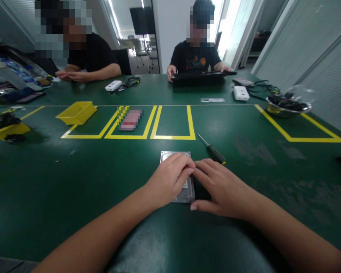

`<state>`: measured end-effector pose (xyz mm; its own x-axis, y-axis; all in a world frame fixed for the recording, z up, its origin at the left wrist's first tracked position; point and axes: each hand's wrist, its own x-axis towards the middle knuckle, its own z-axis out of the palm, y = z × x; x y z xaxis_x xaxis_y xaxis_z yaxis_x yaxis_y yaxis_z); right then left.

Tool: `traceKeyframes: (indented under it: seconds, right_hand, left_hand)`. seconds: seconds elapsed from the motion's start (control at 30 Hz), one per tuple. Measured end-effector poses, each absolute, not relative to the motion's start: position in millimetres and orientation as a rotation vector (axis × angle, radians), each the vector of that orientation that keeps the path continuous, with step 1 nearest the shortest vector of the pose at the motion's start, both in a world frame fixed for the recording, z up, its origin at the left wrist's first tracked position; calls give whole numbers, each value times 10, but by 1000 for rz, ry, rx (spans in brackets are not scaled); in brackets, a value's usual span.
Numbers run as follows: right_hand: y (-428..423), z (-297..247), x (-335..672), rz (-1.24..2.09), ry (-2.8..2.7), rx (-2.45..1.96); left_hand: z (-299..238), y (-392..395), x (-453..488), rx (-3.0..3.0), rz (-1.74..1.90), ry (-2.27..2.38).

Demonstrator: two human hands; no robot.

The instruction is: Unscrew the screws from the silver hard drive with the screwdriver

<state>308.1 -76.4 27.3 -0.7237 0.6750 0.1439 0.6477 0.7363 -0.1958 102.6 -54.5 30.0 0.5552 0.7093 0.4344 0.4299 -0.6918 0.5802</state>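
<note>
Hands (pixel 170 180) on hard drive (pixel 174 156)

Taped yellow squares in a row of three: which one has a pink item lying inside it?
The middle square, flanked by the other two; only it holds the pink item.

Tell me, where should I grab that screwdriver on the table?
Grab the screwdriver by its thick black-and-yellow handle, the end nearest the right hand. Come from above, since it lies flat on the table, thin shaft pointing away.
</note>
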Motion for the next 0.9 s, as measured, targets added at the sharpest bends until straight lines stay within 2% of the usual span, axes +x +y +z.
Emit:
traceKeyframes:
  seconds: [0.2,0.53,0.9]
  right_hand:
    - [-731,356,3086,209,-2760,-1150]
    - [-701,277,3063,-36,-2754,-1257]
    - [-706,291,3028,37,-2798,-1364]
  left_hand:
    - [256,-538,1003,2492,829,899]
    - [262,-544,1062,2505,709,883]
    - [264,-501,1116,2594,580,981]
